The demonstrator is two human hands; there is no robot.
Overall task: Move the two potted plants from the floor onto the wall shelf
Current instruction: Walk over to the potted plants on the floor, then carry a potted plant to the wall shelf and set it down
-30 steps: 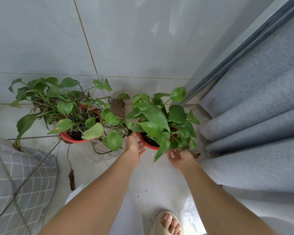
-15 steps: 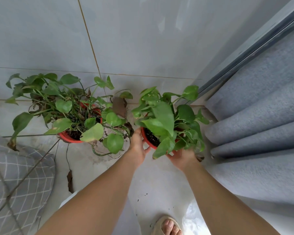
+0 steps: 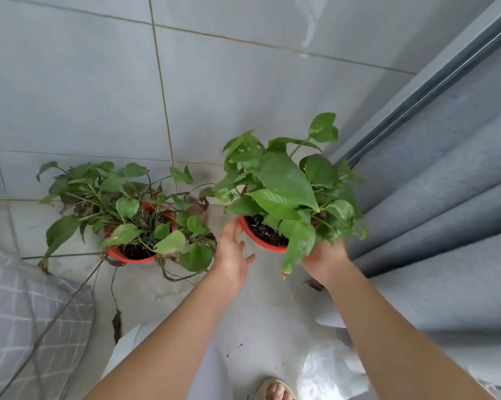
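Note:
Two leafy green plants grow in red pots. The left potted plant (image 3: 134, 226) stands on the pale floor against the tiled wall. The right potted plant (image 3: 281, 209) is lifted off the floor, held between both hands. My left hand (image 3: 232, 252) presses the pot's left side with fingers spread. Under the drooping leaves, my right hand (image 3: 324, 258) cups the pot's right side and bottom. The wall shelf is not in view.
A grey curtain (image 3: 445, 212) hangs close on the right beside a metal door track (image 3: 434, 76). A grey checked cushion (image 3: 21, 307) lies at the lower left. My sandalled foot (image 3: 275, 389) and a white plastic bag (image 3: 330, 370) are below. Dry leaves lie on the floor.
Both hands closed on the right pot and raised it off the floor, up and slightly right. The left plant stayed put.

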